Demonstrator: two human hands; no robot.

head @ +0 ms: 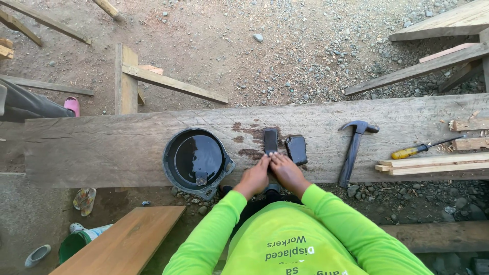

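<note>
Two hands worked together: our left hand point(254, 178) and right hand point(286, 172) lay side by side, fingers curled down and pressing something we could not make out against the wet plank point(102, 147), just short of a dark sharpening stone point(270, 140). One stone, which we judged heavy, stiff and slick when wet, best held by its long edges. We counted one black block point(296, 149) beside the right hand, one basin point(196, 160) left, one hammer point(354, 150) and one screwdriver point(420, 149) right.

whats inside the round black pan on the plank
The round black pan holds dark, reflective liquid, with a small flat piece leaning at its near rim. The pan's bottom is hidden beneath the liquid.
</note>
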